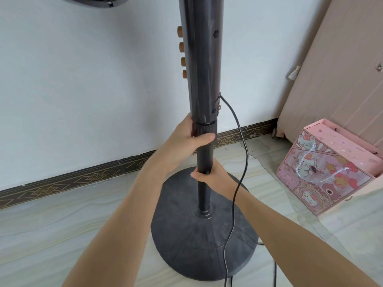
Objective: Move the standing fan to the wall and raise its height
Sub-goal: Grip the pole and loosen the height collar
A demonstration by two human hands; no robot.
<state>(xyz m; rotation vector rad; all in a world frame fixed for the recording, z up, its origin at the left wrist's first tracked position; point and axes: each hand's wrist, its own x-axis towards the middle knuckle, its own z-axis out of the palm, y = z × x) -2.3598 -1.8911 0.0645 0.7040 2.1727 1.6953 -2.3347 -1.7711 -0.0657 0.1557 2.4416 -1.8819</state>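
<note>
The black standing fan stands upright close to the white wall (83,90). Its thick upper column (201,65) carries several orange buttons on the left side. A thinner pole (205,160) runs down into the round dark base (199,245) on the floor. My left hand (186,141) is wrapped around the collar where the column meets the thin pole. Lower down, my right hand (213,175) grips the thin pole. The fan head (91,1) is mostly cut off at the top left. The black power cord (238,183) hangs from the column across the base.
A pink cartoon-printed gift bag (331,175) sits on the floor to the right. Behind it a large pink-beige panel (335,69) leans against the wall. A dark patterned skirting (83,177) runs along the wall's foot. Pale tiled floor (51,235) lies to the left.
</note>
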